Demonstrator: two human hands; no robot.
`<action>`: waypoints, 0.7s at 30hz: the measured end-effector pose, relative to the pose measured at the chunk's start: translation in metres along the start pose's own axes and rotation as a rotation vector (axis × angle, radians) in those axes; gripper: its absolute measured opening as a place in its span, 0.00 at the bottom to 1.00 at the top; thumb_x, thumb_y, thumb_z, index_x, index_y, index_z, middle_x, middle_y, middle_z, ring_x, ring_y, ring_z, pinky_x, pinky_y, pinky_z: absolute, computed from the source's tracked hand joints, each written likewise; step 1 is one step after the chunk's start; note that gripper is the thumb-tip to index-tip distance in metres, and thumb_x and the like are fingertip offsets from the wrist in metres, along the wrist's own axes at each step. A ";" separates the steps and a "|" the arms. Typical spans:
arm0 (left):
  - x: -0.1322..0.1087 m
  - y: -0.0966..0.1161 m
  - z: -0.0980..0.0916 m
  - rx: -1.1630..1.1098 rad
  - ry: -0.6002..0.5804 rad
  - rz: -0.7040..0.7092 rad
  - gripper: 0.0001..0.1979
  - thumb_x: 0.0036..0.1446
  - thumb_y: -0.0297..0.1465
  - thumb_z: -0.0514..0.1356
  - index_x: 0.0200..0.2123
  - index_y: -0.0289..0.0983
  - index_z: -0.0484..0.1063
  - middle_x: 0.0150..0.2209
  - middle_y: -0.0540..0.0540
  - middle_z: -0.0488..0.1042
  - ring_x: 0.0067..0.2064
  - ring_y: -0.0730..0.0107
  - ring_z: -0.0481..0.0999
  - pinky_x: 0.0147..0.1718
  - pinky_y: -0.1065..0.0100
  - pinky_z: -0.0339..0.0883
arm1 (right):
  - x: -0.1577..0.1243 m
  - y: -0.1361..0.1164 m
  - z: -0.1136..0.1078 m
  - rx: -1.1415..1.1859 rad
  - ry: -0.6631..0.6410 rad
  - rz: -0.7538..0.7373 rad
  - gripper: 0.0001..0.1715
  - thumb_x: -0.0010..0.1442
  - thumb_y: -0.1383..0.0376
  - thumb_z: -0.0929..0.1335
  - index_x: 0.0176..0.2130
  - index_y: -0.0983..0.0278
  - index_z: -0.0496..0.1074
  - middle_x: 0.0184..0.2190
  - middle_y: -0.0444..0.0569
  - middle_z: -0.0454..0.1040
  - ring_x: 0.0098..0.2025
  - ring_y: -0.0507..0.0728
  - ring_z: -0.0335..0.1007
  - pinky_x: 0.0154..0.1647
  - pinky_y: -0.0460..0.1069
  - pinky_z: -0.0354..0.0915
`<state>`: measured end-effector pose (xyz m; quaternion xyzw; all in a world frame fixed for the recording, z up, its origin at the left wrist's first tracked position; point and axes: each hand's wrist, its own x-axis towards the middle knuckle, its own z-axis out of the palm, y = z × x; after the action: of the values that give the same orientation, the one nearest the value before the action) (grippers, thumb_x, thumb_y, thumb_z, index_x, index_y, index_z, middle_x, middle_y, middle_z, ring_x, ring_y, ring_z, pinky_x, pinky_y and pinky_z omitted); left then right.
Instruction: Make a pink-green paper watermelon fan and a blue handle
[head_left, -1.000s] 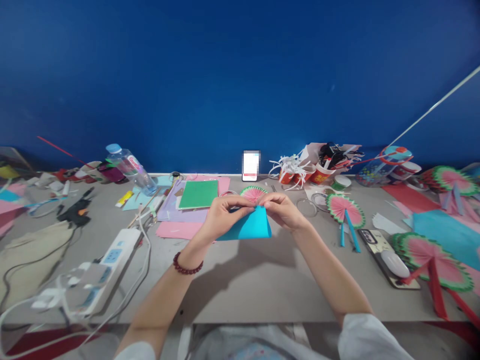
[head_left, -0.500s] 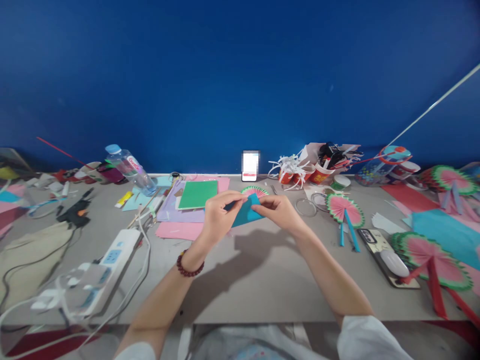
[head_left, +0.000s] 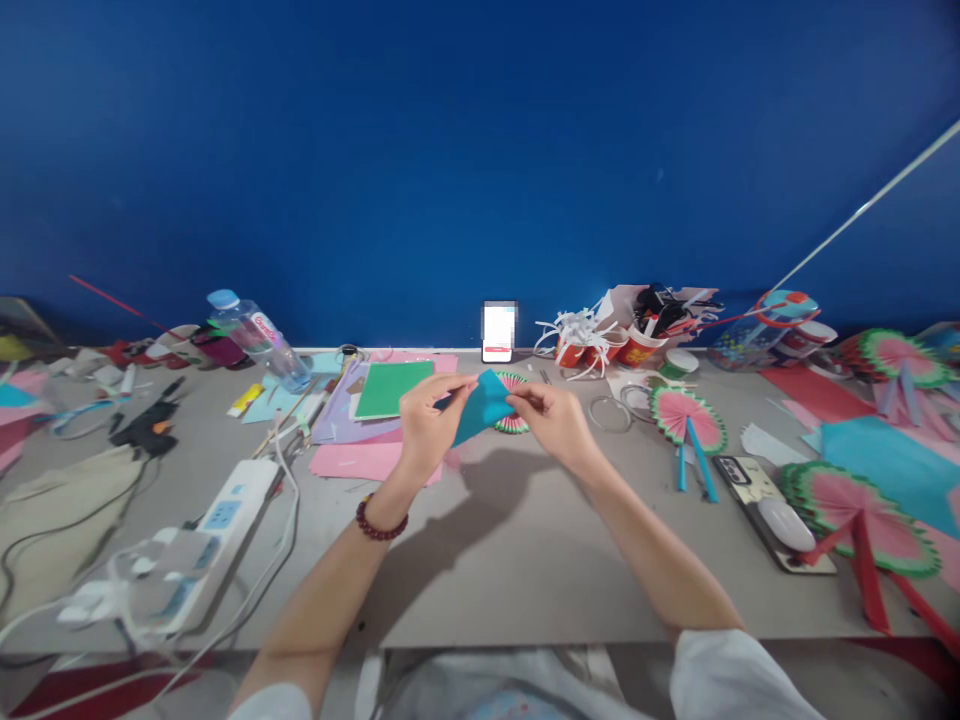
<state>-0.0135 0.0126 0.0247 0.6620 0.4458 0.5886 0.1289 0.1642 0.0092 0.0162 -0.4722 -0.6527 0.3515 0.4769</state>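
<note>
A piece of blue paper [head_left: 484, 405] is held up between my two hands above the table. My left hand [head_left: 429, 415] pinches its left side between thumb and fingers. On the other side my right hand [head_left: 553, 415] is closed on the paper's right edge. Behind the paper a pink and green pleated paper fan [head_left: 513, 424] lies on the table, partly hidden. To the left, beyond my left hand, is a green paper stack [head_left: 395, 389] on top of purple and pink sheets [head_left: 352, 461].
A phone [head_left: 498, 332] stands against the blue wall. At left are a power strip [head_left: 229, 520] with cables, a glue gun [head_left: 150, 425] and a plastic bottle [head_left: 262, 340]. At right lie finished-looking fans [head_left: 688, 412], tape rolls [head_left: 610, 414], a patterned phone [head_left: 739, 480] and a white mouse [head_left: 785, 525].
The blue paper has been turned to a steeper slant, with a corner now pointing up. My left hand has shifted slightly left, and more of the fan behind shows.
</note>
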 end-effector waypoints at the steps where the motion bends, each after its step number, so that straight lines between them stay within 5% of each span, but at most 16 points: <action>1: -0.001 0.001 0.000 0.004 0.005 0.008 0.05 0.55 0.30 0.61 0.32 0.39 0.78 0.32 0.47 0.79 0.36 0.68 0.77 0.37 0.67 0.72 | 0.000 0.001 0.000 -0.026 0.020 -0.021 0.11 0.57 0.58 0.67 0.34 0.63 0.75 0.30 0.48 0.77 0.31 0.55 0.72 0.32 0.49 0.66; 9: -0.001 0.001 0.001 -0.013 -0.017 -0.003 0.05 0.55 0.30 0.61 0.32 0.39 0.79 0.32 0.47 0.79 0.34 0.69 0.77 0.33 0.69 0.71 | 0.000 0.000 -0.003 -0.123 0.060 -0.095 0.10 0.58 0.61 0.66 0.34 0.62 0.76 0.31 0.48 0.78 0.32 0.56 0.72 0.35 0.50 0.66; 16: -0.001 -0.004 0.003 -0.027 0.018 -0.014 0.04 0.53 0.28 0.62 0.32 0.39 0.79 0.32 0.47 0.79 0.34 0.70 0.77 0.34 0.70 0.71 | 0.004 -0.003 -0.003 0.132 -0.138 0.095 0.18 0.53 0.55 0.69 0.38 0.65 0.77 0.35 0.50 0.79 0.33 0.56 0.74 0.33 0.48 0.68; 21: -0.001 -0.005 0.005 -0.070 0.023 -0.050 0.04 0.53 0.29 0.62 0.32 0.39 0.79 0.32 0.47 0.79 0.34 0.71 0.77 0.34 0.71 0.71 | 0.005 -0.001 0.001 0.174 -0.146 0.190 0.17 0.49 0.54 0.71 0.32 0.65 0.78 0.26 0.47 0.78 0.29 0.55 0.73 0.31 0.48 0.69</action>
<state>-0.0109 0.0161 0.0192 0.6388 0.4428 0.6081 0.1616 0.1628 0.0137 0.0188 -0.4621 -0.6050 0.4838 0.4318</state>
